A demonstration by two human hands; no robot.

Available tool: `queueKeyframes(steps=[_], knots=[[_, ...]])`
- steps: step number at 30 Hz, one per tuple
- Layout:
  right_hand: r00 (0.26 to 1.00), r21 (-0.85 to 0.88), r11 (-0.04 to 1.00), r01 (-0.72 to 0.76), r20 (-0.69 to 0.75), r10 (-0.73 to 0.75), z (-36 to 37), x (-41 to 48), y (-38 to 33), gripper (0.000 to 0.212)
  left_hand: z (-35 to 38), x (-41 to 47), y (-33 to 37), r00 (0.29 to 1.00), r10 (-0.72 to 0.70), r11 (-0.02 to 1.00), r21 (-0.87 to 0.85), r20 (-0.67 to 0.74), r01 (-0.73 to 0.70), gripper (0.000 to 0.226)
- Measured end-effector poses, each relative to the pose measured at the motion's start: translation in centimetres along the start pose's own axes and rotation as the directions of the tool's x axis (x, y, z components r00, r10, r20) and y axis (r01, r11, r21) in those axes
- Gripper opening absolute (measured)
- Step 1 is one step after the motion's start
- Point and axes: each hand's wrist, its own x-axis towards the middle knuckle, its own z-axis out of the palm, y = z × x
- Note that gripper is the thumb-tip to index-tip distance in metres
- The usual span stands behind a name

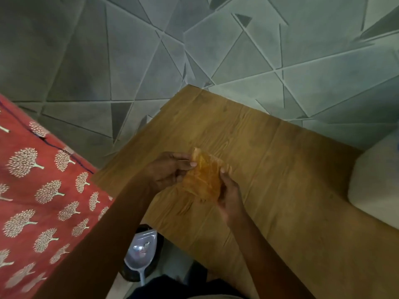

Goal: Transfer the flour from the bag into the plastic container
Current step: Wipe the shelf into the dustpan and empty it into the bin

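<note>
A small, thin, see-through plastic bag [205, 175] is held just above the wooden table [280, 190]; it looks flat and tinted by the wood behind it. My left hand [170, 171] pinches its upper left edge between thumb and fingers. My right hand [228, 195] grips its lower right side, thumb on top. At the right edge of the table stands a whitish plastic container [375, 182], only partly in view. No flour can be made out in the bag.
Below the table's near left corner a clear plastic scoop [141, 255] lies over a dark round object on the floor. A red cloth with a white tree print [43, 190] covers the left. Grey floor tiles with triangular lines lie beyond the table.
</note>
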Motion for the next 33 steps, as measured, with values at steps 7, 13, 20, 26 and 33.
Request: queueKeyframes(steps=[7,13,20,26,33], knots=[[0.985,-0.167,0.984,-0.056,-0.169,0.027,-1.4,2.8,0.3,0.028,-0.2,5.5,-0.8,0.981,0.094,0.976,0.21,-0.172,-0.056,0.014],[0.957,-0.404,0.911,-0.08,-0.288,-0.044,-0.5,5.2,1.6,0.026,-2.2,11.1,-1.9,0.971,0.109,0.905,0.426,-0.211,-0.009,0.024],[0.862,-0.854,0.482,-0.196,-0.384,-0.33,0.2,5.9,1.9,0.016,-1.7,11.8,-4.1,0.885,0.435,0.668,0.718,-0.163,-0.196,0.022],[0.844,-0.988,0.134,0.073,-0.01,-0.536,0.0,5.2,2.7,0.032,-1.8,10.3,-7.4,0.8,0.529,0.321,0.806,0.282,-0.497,0.042],[0.878,-0.978,0.154,0.14,0.051,-0.476,-0.8,5.1,1.9,0.024,-1.0,8.0,-7.4,0.797,0.584,0.496,0.711,0.151,-0.498,0.037]])
